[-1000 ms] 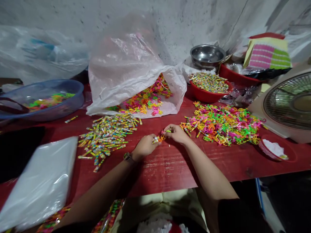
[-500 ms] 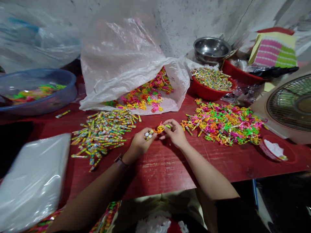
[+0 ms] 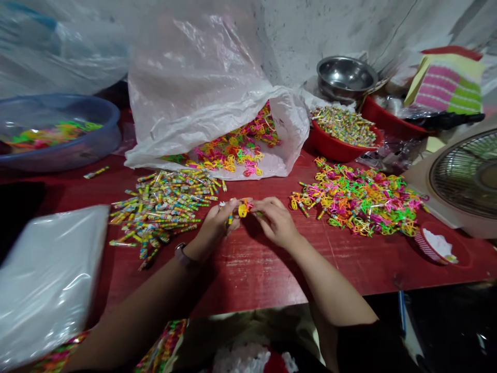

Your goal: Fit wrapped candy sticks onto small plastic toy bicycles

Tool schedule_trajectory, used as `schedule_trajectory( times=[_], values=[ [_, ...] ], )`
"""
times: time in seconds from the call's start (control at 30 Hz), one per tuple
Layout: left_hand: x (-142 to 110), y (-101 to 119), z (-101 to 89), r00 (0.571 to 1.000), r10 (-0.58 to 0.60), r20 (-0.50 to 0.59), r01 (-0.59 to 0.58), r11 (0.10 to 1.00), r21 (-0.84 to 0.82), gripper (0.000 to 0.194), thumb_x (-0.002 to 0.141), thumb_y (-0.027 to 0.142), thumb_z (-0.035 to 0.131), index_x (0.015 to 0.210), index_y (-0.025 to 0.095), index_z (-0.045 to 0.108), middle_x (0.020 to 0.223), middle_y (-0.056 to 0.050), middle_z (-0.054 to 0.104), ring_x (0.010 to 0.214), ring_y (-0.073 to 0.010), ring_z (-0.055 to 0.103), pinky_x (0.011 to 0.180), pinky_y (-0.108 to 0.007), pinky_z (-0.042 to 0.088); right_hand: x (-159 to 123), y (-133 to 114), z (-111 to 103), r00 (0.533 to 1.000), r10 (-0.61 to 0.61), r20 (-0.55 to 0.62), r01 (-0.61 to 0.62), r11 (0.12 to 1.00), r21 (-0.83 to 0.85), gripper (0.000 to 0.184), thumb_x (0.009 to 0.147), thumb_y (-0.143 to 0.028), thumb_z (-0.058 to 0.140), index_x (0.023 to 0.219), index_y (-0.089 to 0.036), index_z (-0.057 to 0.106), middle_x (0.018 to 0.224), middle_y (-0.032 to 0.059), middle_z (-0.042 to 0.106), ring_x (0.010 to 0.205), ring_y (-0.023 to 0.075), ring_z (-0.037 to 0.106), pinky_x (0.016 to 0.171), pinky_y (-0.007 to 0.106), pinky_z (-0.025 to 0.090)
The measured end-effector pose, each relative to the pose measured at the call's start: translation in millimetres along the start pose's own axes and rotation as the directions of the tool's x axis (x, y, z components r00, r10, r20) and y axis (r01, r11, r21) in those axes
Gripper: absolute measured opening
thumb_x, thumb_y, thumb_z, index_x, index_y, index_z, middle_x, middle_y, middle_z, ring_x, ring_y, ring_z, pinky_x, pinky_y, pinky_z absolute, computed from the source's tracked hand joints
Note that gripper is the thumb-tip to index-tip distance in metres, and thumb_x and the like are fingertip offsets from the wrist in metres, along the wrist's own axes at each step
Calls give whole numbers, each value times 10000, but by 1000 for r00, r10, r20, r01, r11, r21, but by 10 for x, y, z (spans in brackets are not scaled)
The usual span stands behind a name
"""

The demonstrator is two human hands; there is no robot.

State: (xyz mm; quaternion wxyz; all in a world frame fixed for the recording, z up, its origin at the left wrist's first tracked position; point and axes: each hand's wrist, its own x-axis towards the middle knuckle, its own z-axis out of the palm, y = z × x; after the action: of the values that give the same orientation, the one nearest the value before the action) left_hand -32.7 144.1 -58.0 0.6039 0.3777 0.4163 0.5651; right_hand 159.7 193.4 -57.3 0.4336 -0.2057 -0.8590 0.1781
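Scuffed grey wall (image 3: 318, 36), worn red table (image 3: 256, 277)

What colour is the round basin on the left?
The basin is translucent blue, best in the head view.

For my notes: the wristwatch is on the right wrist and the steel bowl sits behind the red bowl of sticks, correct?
The wristwatch is on the left wrist, not the right, as the head view shows; the steel bowl does sit behind that red bowl.

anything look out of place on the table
One small yellow-wrapped stick lies alone on the red table top, near the blue plastic basin. It looks stray, well apart from the loose pile of matching sticks.
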Motion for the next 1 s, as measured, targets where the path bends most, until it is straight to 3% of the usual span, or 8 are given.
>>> schedule_trajectory(
  times=[0.1,0.2,0.3,0.4,0.6,0.83,1.0],
  values=[
    [20,-15,-6,999,-33,-21,33,999,-14,453,860,545,716,1029,125,737,593,16,557,429,-48,297,419,-225,165,-13,2,-17,1000,3,31,-2,1000,-25,237,982,-187,607,1215,-230,628,1116,118,729,1048,234,666,916,403,586],
    [42,-28,-18,999,-8,-41,7,1000,-12,438,810,412,806,1146,148,707,523,74,488,419,-39,312,444,-200,222,-5,-47,-6,995,94,-35,-90,992,92,232,983,-201,619,1213,-231,623,1150,112,721,1085,226,678,969,406,568],
    [38,-13,-13,998,15,-67,-14,1000,17,404,800,356,816,1131,155,702,551,78,518,413,-26,313,443,-191,221,43,-118,-2,940,301,-159,-250,927,280,116,969,-284,670,1073,-231,672,1085,82,692,1022,205,678,926,371,570],
    [1,12,17,994,31,-105,-16,991,135,305,808,361,806,996,136,723,529,67,523,425,-43,361,452,-199,272,88,-162,-10,890,430,-151,-346,853,391,169,920,-377,738,988,-226,702,1018,66,656,954,198,655,870,353,567],
    [-101,73,114,989,120,-90,-95,966,241,313,783,384,816,969,140,755,531,55,556,449,-69,424,480,-215,363,86,-162,14,910,412,-40,-358,832,424,174,927,-397,730,1003,-240,734,1004,64,677,976,214,649,924,391,545],
    [-129,96,179,966,181,-183,-136,963,234,400,723,416,870,968,154,694,808,-11,713,524,-82,530,444,-201,410,55,-160,77,910,402,-104,-346,871,349,152,943,-366,710,1022,-236,720,1022,73,654,976,213,639,910,383,550],
    [-124,98,175,946,277,-167,-215,925,314,339,741,349,856,945,165,657,811,-1,702,588,-96,589,511,-197,462,47,-164,80,928,354,-119,-304,901,309,149,961,-314,688,1090,-248,723,1054,75,662,998,211,645,940,393,548]
  ],
)
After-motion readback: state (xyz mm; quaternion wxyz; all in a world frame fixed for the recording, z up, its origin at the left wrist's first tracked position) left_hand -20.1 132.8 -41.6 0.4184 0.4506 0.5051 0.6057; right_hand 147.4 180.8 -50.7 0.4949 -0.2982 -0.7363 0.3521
